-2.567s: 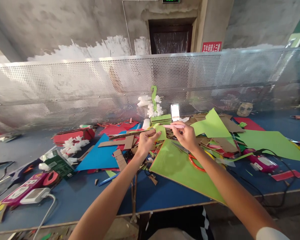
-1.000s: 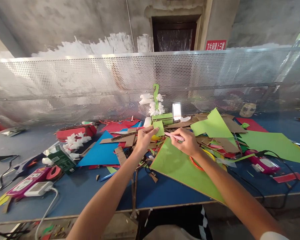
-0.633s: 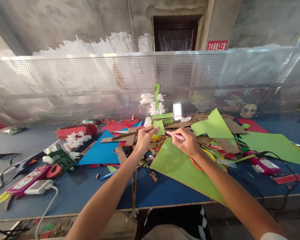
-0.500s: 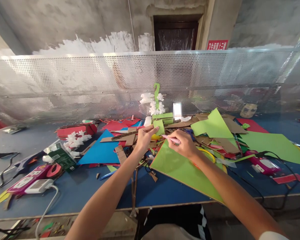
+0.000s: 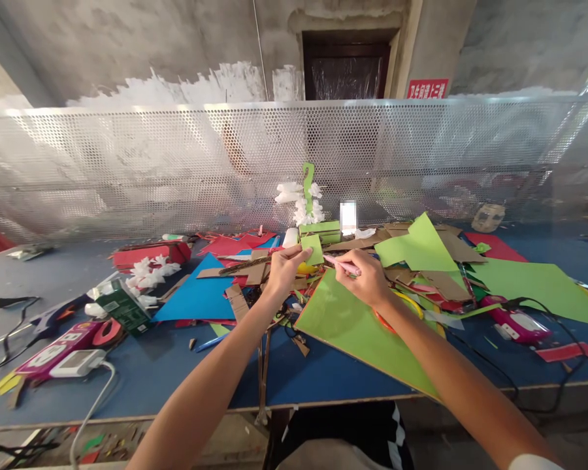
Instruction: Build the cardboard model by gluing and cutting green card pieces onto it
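Note:
My left hand (image 5: 285,266) pinches a small square of light green paper (image 5: 312,249) by its left edge, holding it above the scraps. Closed round a pink pen (image 5: 342,265) is my right hand (image 5: 363,275), and the pen's tip points left, close to the paper's right edge. Under my right wrist lies a large green sheet (image 5: 357,333) with an orange and yellow scissors-like handle partly hidden by the forearm. Just behind the paper stands a green paper box (image 5: 319,230) with a curved green piece (image 5: 308,183) and white crumpled tufts.
A blue sheet (image 5: 196,294), a dark green box (image 5: 125,307) and a magenta power strip (image 5: 61,349) lie to the left. Cut cardboard (image 5: 445,284) and green sheets (image 5: 534,284) spread to the right. A perforated metal screen (image 5: 176,163) edges the table's back.
My right hand has shifted slightly right, and the pen now lies flatter, its tip a little farther from the paper. My left hand keeps its pinch on the paper.

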`<control>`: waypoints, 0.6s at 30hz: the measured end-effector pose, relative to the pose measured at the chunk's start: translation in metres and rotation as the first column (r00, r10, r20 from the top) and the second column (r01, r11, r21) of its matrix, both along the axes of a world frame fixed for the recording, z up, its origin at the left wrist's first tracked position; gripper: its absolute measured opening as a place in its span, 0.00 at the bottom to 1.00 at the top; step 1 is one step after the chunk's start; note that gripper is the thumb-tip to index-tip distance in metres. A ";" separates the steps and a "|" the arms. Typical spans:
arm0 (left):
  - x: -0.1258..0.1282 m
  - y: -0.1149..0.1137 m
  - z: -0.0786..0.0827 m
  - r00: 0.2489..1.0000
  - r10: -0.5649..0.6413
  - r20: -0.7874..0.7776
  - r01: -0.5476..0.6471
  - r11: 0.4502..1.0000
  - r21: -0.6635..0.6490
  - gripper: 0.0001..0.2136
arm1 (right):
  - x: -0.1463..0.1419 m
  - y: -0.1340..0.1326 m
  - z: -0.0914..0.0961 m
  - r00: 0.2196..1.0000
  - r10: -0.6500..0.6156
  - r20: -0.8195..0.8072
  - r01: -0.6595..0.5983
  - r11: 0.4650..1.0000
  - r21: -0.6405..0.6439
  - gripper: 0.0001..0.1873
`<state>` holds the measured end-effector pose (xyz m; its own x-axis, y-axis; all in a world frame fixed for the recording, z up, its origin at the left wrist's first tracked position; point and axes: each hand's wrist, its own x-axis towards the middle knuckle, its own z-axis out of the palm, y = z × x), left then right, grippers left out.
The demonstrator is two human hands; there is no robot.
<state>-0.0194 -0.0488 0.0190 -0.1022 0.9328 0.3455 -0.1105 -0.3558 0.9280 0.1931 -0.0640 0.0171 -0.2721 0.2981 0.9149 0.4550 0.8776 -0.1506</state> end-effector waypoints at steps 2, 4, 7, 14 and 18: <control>0.000 0.001 0.000 1.000 -0.001 -0.001 0.001 1.000 0.003 0.19 | 0.001 0.000 0.001 1.000 0.004 0.008 -0.004 1.000 0.008 0.04; 0.000 0.001 0.000 1.000 -0.001 0.001 0.001 1.000 0.002 0.19 | 0.001 0.000 0.002 0.998 0.040 0.051 -0.041 0.999 0.019 0.04; 0.000 0.000 0.000 1.000 -0.002 0.016 0.002 1.000 -0.003 0.19 | 0.001 0.001 0.002 0.999 0.036 0.033 -0.038 0.998 0.048 0.04; 0.001 -0.001 0.001 1.000 0.013 0.009 -0.013 1.000 -0.021 0.21 | 0.002 -0.001 0.005 0.998 0.040 0.040 -0.042 0.998 0.047 0.04; 0.001 -0.002 0.001 1.000 -0.006 -0.009 0.006 1.000 -0.002 0.21 | 0.000 -0.001 0.006 1.000 0.014 -0.003 -0.014 0.999 0.048 0.04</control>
